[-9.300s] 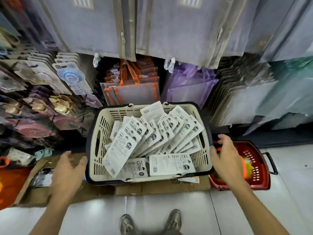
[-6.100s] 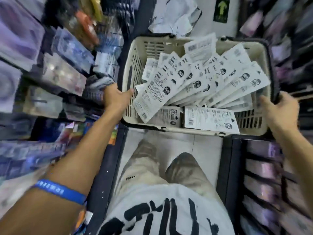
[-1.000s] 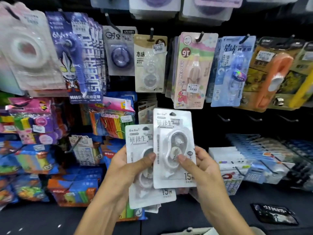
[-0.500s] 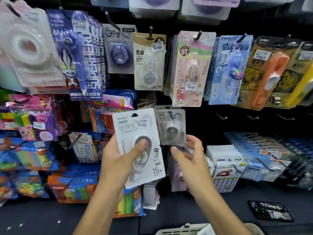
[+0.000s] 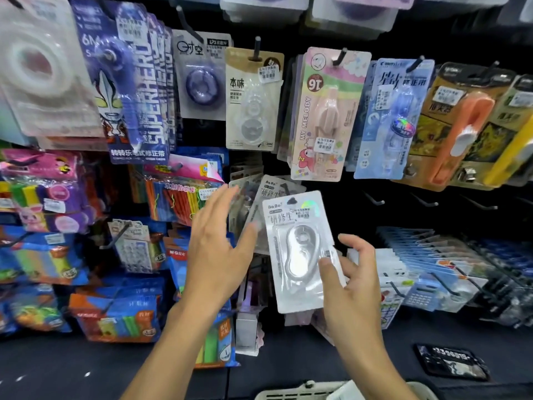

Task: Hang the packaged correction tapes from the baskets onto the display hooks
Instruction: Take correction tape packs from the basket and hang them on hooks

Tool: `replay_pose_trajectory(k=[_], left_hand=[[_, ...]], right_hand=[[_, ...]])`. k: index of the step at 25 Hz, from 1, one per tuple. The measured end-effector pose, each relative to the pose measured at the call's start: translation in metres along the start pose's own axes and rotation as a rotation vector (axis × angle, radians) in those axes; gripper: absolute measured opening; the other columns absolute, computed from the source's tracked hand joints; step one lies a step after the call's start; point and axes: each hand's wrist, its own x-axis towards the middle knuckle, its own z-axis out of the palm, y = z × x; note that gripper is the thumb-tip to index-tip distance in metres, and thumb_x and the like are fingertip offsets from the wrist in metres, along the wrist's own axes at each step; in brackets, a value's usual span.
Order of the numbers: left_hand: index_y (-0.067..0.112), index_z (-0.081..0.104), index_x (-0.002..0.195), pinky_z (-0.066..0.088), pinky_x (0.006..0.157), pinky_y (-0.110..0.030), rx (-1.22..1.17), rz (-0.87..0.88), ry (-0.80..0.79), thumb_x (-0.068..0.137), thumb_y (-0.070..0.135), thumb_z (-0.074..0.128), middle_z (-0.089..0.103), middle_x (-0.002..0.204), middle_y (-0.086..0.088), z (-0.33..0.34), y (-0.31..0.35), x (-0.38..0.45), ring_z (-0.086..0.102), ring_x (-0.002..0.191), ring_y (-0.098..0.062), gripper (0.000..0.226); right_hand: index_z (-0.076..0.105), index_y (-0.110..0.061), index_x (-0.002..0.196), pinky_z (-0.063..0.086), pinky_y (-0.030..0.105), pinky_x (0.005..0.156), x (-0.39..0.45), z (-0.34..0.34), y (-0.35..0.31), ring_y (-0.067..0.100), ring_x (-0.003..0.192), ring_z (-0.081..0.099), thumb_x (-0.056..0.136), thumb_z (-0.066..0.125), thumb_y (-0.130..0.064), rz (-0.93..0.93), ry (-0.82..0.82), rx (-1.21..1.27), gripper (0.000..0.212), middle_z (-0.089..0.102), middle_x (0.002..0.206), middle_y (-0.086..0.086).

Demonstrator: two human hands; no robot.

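While the right hand (image 5: 350, 280) pinches a white blister-packed correction tape (image 5: 300, 251) by its lower right edge, thumb on the clear bubble, the left hand (image 5: 219, 252) hovers just beside it with fingers spread, holding nothing. Behind the pack, another like it (image 5: 272, 190) hangs on a display hook. It looks light, with a thin, stiff card and slick plastic front. Gripping low on the card edge seems best, leaving the top hang hole free.

White correction tape pack (image 5: 300, 252) in right hand (image 5: 350, 287)
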Motion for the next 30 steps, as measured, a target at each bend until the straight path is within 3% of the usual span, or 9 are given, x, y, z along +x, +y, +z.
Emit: replay_pose_trajectory(k=[4, 8, 11, 14, 16, 18, 22, 25, 30], left_hand=[[0.044, 0.035, 0.152, 0.032, 0.112, -0.029, -0.066, -0.067, -0.158, 0.095, 0.033, 0.066, 0.037, 0.139, 0.031, 0.007, -0.006, 0.004, 0.030, 0.134, 0.008, 0.066], [0.058, 0.035, 0.140, 0.036, 0.099, -0.028, -0.058, -0.049, -0.164, 0.094, 0.034, 0.066, 0.037, 0.117, 0.050, 0.004, -0.010, 0.006, 0.034, 0.115, 0.024, 0.060], [0.059, 0.030, 0.141, 0.042, 0.101, -0.034, -0.073, -0.051, -0.186, 0.093, 0.033, 0.066, 0.042, 0.120, 0.043, 0.006, -0.010, 0.009, 0.039, 0.122, 0.007, 0.065], [0.054, 0.024, 0.149, 0.040, 0.110, -0.039, -0.119, -0.142, -0.167, 0.093, 0.033, 0.066, 0.044, 0.151, 0.022, 0.010, -0.010, -0.003, 0.038, 0.140, -0.005, 0.073], [0.040, 0.031, 0.151, 0.041, 0.113, -0.044, -0.090, -0.288, -0.172, 0.092, 0.034, 0.067, 0.044, 0.154, 0.010, 0.020, -0.013, -0.023, 0.042, 0.141, -0.016, 0.069], [0.032, 0.049, 0.139, 0.046, 0.107, -0.046, 0.032, -0.381, -0.345, 0.087, 0.040, 0.068, 0.058, 0.140, 0.003, 0.042, -0.014, -0.060, 0.055, 0.127, -0.024, 0.056], [0.031, 0.057, 0.132, 0.049, 0.101, -0.037, 0.230, -0.318, -1.011, 0.088, 0.038, 0.069, 0.064, 0.134, 0.001, 0.095, -0.018, -0.166, 0.060, 0.121, -0.024, 0.046], [0.032, 0.049, 0.142, 0.043, 0.092, -0.028, 0.450, -0.214, -1.294, 0.091, 0.034, 0.064, 0.057, 0.143, 0.002, 0.112, -0.041, -0.221, 0.055, 0.127, -0.024, 0.053], [0.030, 0.047, 0.144, 0.047, 0.091, -0.032, 0.522, -0.256, -1.291, 0.091, 0.031, 0.063, 0.060, 0.139, -0.001, 0.124, -0.055, -0.253, 0.058, 0.125, -0.024, 0.055]], right_hand=[[0.056, -0.041, 0.106, 0.058, 0.049, 0.070, 0.025, 0.016, 0.001, 0.016, 0.073, 0.064, 0.102, 0.052, -0.018, 0.030, -0.053, -0.288, 0.024, 0.063, 0.095, -0.014], [0.055, -0.038, 0.133, 0.047, 0.024, 0.092, 0.043, 0.017, 0.015, 0.005, 0.114, 0.059, 0.099, 0.059, -0.021, 0.059, -0.152, -0.430, 0.038, 0.053, 0.136, -0.015], [0.061, -0.041, 0.107, 0.046, 0.010, 0.072, 0.045, 0.012, 0.019, -0.006, 0.090, 0.061, 0.098, 0.061, -0.021, -0.022, -0.156, -0.258, 0.022, 0.065, 0.107, -0.021], [0.065, -0.040, 0.097, 0.051, 0.016, 0.069, 0.026, -0.006, 0.041, 0.005, 0.080, 0.065, 0.093, 0.061, -0.025, 0.031, -0.322, -0.294, 0.016, 0.068, 0.093, -0.019], [0.068, -0.036, 0.090, 0.053, 0.023, 0.067, -0.010, -0.033, 0.078, 0.015, 0.074, 0.067, 0.088, 0.062, -0.023, 0.196, -0.428, -0.344, 0.014, 0.070, 0.082, -0.013], [0.069, -0.031, 0.091, 0.053, 0.025, 0.073, -0.059, -0.077, 0.129, 0.019, 0.080, 0.066, 0.090, 0.063, -0.016, 0.414, -0.448, -0.556, 0.017, 0.071, 0.087, -0.008], [0.049, -0.014, 0.139, 0.049, 0.040, 0.099, -0.133, -0.167, 0.199, 0.033, 0.120, 0.057, 0.092, 0.065, -0.026, 0.747, -0.442, -1.158, 0.051, 0.058, 0.135, 0.011], [0.040, -0.011, 0.146, 0.047, 0.048, 0.106, -0.146, -0.187, 0.219, 0.036, 0.126, 0.052, 0.089, 0.075, -0.032, 0.789, -0.378, -0.953, 0.070, 0.044, 0.146, 0.015], [0.055, -0.008, 0.135, 0.050, 0.039, 0.100, -0.144, -0.161, 0.221, 0.027, 0.112, 0.062, 0.087, 0.070, -0.055, 0.870, -0.281, -0.663, 0.069, 0.064, 0.133, 0.012]])
